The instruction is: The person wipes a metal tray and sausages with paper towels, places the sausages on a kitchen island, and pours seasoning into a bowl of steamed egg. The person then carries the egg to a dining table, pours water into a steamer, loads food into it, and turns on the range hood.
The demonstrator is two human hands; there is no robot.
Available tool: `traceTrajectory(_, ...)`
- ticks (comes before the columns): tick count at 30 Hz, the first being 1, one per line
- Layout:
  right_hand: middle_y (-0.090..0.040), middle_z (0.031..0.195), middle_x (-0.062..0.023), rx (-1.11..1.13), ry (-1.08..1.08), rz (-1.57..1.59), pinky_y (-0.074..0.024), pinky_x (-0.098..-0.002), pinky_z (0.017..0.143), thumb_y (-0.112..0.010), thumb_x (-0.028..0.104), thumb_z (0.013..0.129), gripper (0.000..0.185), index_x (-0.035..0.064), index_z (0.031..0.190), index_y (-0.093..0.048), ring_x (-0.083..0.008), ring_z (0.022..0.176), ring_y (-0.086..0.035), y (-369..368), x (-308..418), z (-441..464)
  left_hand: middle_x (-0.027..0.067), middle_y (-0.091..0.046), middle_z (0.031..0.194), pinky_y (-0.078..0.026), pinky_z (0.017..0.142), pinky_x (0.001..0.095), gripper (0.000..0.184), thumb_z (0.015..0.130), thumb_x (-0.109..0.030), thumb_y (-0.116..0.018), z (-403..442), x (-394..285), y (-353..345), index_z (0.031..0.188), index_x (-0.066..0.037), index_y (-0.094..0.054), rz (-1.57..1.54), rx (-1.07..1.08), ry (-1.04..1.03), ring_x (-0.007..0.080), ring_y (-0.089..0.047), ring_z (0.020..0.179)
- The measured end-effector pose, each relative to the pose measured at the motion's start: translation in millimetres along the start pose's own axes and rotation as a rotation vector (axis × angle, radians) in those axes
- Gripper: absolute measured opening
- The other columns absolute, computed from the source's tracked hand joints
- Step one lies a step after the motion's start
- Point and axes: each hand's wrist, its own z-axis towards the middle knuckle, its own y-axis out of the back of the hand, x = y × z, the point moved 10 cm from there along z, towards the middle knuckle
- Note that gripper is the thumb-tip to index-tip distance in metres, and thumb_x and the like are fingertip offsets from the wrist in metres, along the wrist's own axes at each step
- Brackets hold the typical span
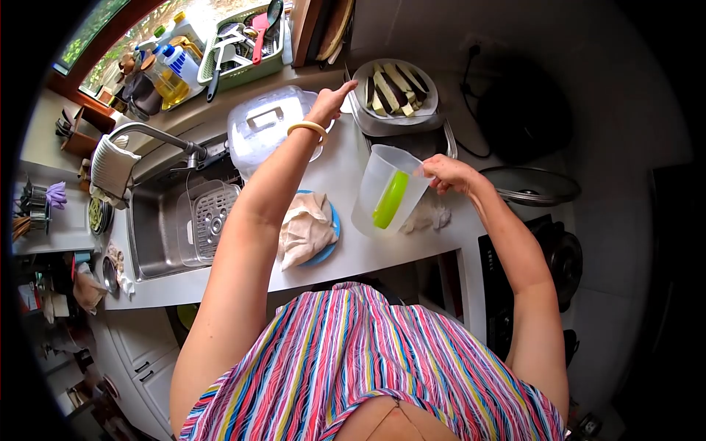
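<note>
My right hand (447,174) is closed round the handle of a translucent pitcher (371,187) with a bright green strip, held tilted over the counter. My left hand (333,101) reaches forward beside a steamer (397,126), near the left edge of its tray; the index finger points out and the hand holds nothing that I can see. On the steamer's tray lie several dark-skinned, pale-fleshed vegetable strips (397,88). A clear plastic lid (266,121) with a handle sits left of my left wrist. What is inside the pitcher cannot be made out.
A crumpled cloth (305,229) lies on a blue plate (332,246) at the counter's front. The sink (158,235) is at the left with a clear perforated basket (215,220) in it. A glass pan lid (533,197) and a stove (500,275) are at the right.
</note>
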Motion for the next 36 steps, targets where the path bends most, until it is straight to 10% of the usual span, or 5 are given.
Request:
traceTrajectory(25, -0.023, 0.051, 0.0065, 0.244, -0.046, 0.241, -0.0221, -0.0238, 0.042, -0.041, 0.014, 0.083, 0.026, 0.0125, 0.058, -0.038, -0.0044, 0.041, -0.018, -10.5, -10.6, 8.3, 0.0030, -0.043, 0.063, -0.040, 0.058, 0.0264, 0.058, 0.069, -0.061, -0.061, -0.4, 1.5, 1.2, 0.068, -0.004, -0.052, -0.024, -0.017, 0.020, 0.0130, -0.042, 0.060)
traceTrajectory(31, -0.024, 0.050, 0.0061, 0.269, -0.054, 0.293, -0.0216, -0.0240, 0.041, -0.042, 0.015, 0.085, 0.028, 0.0123, 0.057, -0.037, -0.0045, 0.040, -0.017, -5.4, -17.8, 15.9, -0.0001, -0.034, 0.053, -0.025, 0.043, 0.0283, 0.054, 0.069, -0.053, -0.065, -0.1, -2.0, 2.4, 0.063, -0.003, -0.049, -0.091, -0.060, -0.038, 0.0111, -0.030, 0.046)
traceTrajectory(36, -0.024, 0.049, 0.0060, 0.268, -0.064, 0.311, -0.0215, -0.0239, 0.041, -0.044, 0.016, 0.085, 0.029, 0.0125, 0.057, -0.037, -0.0040, 0.039, -0.017, -2.1, -19.6, 16.7, 0.0008, -0.038, 0.058, -0.037, 0.051, 0.0251, 0.056, 0.070, -0.061, -0.061, 1.4, 0.8, 0.4, 0.060, -0.007, -0.047, -0.034, -0.015, -0.004, 0.0115, -0.038, 0.054)
